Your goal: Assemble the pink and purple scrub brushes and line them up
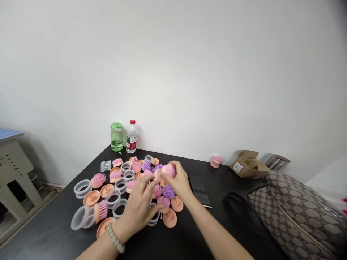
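Right hand (179, 183) grips a pink brush (170, 170); left hand (138, 204) half-curled alongside, hold unclear. Slack pinch could drop it onto purple brush (168, 191).

1. A round brush head with soft pink bristles and a peach base (169, 170) was held aloft in the right grip (177, 180), tipped sideways, bristles facing right.
2. More pink-bristled heads with peach bases (98, 180) lay scattered over the black worktop (162, 245), some upright, others on their sides.
3. Purple bristled heads (168, 191) sat among them, bristles up.
4. Shallow round peach discs (91, 198), each with a small central stud, lay flat between the heads.
5. Translucent, flanged plastic rings (113, 198) were spread around, mostly flat, a few tilted.
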Demonstrator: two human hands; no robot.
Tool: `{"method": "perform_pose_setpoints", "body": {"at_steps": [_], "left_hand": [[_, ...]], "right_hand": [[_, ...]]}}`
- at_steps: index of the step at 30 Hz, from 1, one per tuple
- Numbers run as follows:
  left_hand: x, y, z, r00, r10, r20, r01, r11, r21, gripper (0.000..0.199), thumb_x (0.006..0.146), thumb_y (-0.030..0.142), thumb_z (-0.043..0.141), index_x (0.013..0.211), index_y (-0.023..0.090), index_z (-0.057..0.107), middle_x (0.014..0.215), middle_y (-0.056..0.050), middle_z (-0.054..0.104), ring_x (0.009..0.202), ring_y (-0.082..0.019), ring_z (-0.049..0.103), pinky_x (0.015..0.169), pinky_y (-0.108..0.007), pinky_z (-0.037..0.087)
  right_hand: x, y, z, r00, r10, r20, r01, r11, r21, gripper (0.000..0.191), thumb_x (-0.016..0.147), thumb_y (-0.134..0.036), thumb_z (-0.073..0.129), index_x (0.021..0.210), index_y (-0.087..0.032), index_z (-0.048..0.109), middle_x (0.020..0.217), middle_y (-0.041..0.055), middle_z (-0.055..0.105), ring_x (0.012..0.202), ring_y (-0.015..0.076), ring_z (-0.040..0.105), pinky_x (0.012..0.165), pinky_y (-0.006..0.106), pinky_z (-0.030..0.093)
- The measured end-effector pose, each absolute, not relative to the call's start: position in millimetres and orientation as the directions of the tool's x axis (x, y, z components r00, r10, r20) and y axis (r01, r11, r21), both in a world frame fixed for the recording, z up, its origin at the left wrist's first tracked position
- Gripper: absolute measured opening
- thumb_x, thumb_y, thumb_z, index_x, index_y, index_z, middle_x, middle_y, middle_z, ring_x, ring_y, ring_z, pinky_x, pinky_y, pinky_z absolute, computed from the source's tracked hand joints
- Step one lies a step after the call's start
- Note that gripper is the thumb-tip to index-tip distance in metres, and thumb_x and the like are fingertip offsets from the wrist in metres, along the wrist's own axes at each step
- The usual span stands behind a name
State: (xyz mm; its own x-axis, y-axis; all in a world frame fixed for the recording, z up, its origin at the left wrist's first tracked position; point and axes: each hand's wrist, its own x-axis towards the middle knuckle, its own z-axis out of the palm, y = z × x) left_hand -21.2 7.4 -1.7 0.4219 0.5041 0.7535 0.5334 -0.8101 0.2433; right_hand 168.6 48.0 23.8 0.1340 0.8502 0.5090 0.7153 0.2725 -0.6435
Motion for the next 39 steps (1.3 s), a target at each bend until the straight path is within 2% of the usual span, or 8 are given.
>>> {"method": "perform_pose_setpoints", "body": {"at_steps": [4,11,19,23,26,32,36,39], "left_hand": [[-18.9,8.9,-9.3,0.473,0.459,0.752,0.419,-0.868,0.266,0.052,0.084,0.035,0.074,0.123,0.019,0.043,0.119,-0.014,0.055,0.111,-0.029,0.055,0.092,-0.046,0.052],[-13.7,2.0,-14.6,0.472,0.529,0.705,0.432,-0.836,0.338,0.026,0.085,0.013,0.062,0.104,0.022,0.047,0.092,-0.003,0.06,0.081,-0.018,0.06,0.07,-0.032,0.053],[-16.9,2.5,-2.7,0.47,0.687,0.555,0.457,-0.727,0.513,0.036,0.074,0.017,0.073,0.101,0.022,0.05,0.091,0.0,0.063,0.078,-0.018,0.062,0.067,-0.03,0.05],[-18.2,4.2,-4.0,0.499,0.596,0.629,0.415,-0.801,0.43,0.034,0.079,0.016,0.07,0.105,0.021,0.048,0.097,-0.003,0.062,0.084,-0.019,0.062,0.071,-0.032,0.052],[-18.8,5.1,-5.8,0.515,0.54,0.666,0.38,-0.84,0.388,0.032,0.084,0.016,0.067,0.108,0.021,0.047,0.102,-0.005,0.062,0.091,-0.02,0.061,0.077,-0.034,0.052],[-18.4,3.8,-3.0,0.511,0.528,0.678,0.379,-0.846,0.374,0.029,0.086,0.022,0.068,0.108,0.021,0.048,0.102,-0.007,0.063,0.091,-0.021,0.062,0.076,-0.035,0.054],[-16.3,0.1,0.5,0.527,0.462,0.713,0.352,-0.883,0.311,0.023,0.089,0.019,0.063,0.107,0.02,0.049,0.102,-0.007,0.065,0.092,-0.021,0.061,0.079,-0.035,0.054],[-16.0,-0.6,2.3,0.522,0.458,0.72,0.35,-0.884,0.309,0.022,0.089,0.019,0.063,0.107,0.02,0.05,0.101,-0.007,0.066,0.091,-0.021,0.062,0.078,-0.035,0.054]], "right_hand": [[153.8,-12.5,12.2,0.081,0.87,0.487,0.555,0.367,-0.747,0.035,0.072,-0.029,0.069,0.104,-0.021,0.058,0.098,0.0025,0.07,0.087,0.0215,0.067,0.078,0.031,0.053],[159.0,-30.4,0.2,0.036,0.921,0.389,0.349,0.353,-0.868,0.033,0.063,-0.016,0.073,0.092,-0.022,0.06,0.087,-0.0004,0.062,0.078,0.0194,0.06,0.069,0.028,0.051],[168.3,-37.9,3.1,-0.153,0.938,0.312,0.105,0.329,-0.938,0.064,0.066,-0.012,0.071,0.125,-0.03,0.055,0.132,0.0072,0.055,0.115,0.026,0.06,0.078,0.032,0.057],[169.1,-32.4,-6.5,-0.072,0.927,0.367,0.23,0.374,-0.899,0.042,0.076,-0.03,0.071,0.116,-0.022,0.059,0.108,0.0081,0.065,0.096,0.0246,0.066,0.078,0.033,0.057],[171.0,-34.1,-5.0,-0.077,0.877,0.474,0.381,0.466,-0.799,0.027,0.082,-0.026,0.063,0.11,-0.023,0.062,0.102,0.0064,0.066,0.096,0.0235,0.066,0.085,0.034,0.055],[170.0,-37.8,-7.0,-0.135,0.864,0.486,0.329,0.501,-0.8,0.064,0.081,-0.023,0.068,0.14,-0.027,0.044,0.141,0.0118,0.051,0.129,0.029,0.053,0.094,0.038,0.056],[169.1,-36.6,-11.4,-0.104,0.868,0.486,0.34,0.49,-0.802,0.048,0.083,-0.025,0.067,0.128,-0.025,0.051,0.119,0.0099,0.062,0.106,0.0251,0.066,0.081,0.033,0.06],[169.0,-38.5,-9.9,-0.122,0.851,0.51,0.326,0.52,-0.79,0.047,0.08,-0.017,0.064,0.125,-0.027,0.052,0.129,0.0108,0.056,0.116,0.0265,0.062,0.084,0.034,0.059]]}}
